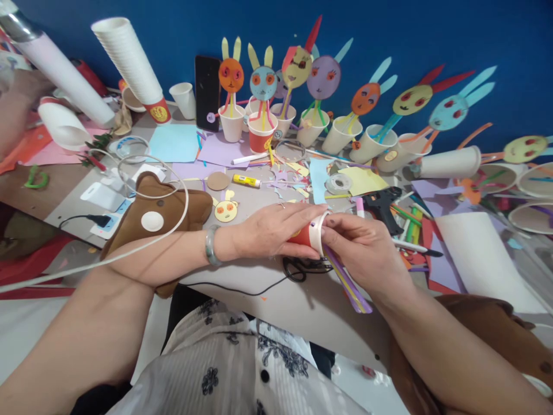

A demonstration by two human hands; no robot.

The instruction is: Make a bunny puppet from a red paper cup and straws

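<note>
Over the bench (319, 314), 1 red-and-white cup (305, 235) tipped sideways; left hand (270, 230) clamped round its body, right hand (360, 245) pinched at its rim; hard squeezing could buckle the paper; dangling straws (348, 283) could snag the black cable (254, 294).

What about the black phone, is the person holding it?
No, the black phone stands by the blue wall, while the left hand holds the paper cup and the right hand touches its rim.

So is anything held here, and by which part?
A paper cup: the left hand grips it around the side, the right hand appears to pinch its rim. Whether the right also holds the purple straws is unclear.
</note>
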